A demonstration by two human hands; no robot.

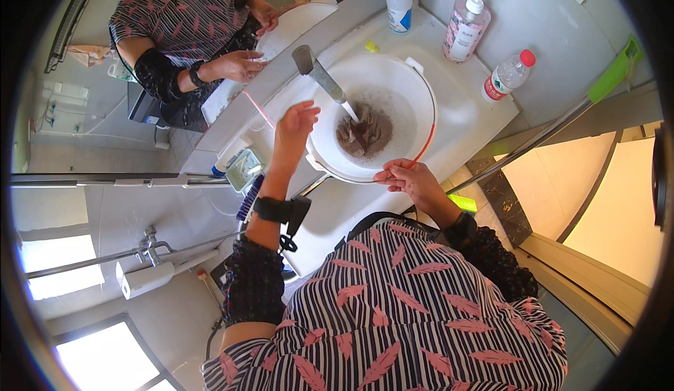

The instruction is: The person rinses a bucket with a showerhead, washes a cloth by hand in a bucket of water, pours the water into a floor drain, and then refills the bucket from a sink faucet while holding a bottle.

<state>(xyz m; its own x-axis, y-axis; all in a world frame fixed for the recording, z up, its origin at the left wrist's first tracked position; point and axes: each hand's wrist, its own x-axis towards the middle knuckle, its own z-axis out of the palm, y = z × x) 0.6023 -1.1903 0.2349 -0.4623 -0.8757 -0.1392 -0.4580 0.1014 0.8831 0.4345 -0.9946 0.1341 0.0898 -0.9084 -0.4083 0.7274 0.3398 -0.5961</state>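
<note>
A white bucket (323,103) with a red-marked handle along its right rim stands in the washbasin (469,128). Water runs from the metal tap (319,75) into it, onto dark grey-brown cloth (365,135) lying in murky water. My left hand (297,128) is raised just left of the bucket, below the tap, its fingers loosely stretched and holding nothing. At the near right rim, my right hand (407,180) pinches the bucket's edge, where the handle lies; I cannot tell whether it grips the rim, the handle or both.
Behind the basin stand a white bottle with a red cap (399,6), a pink pump bottle (467,26) and a clear red-capped bottle (509,75). A soap dish (244,170) and a purple brush (250,198) sit at the left. A mirror (91,110) lines the wall.
</note>
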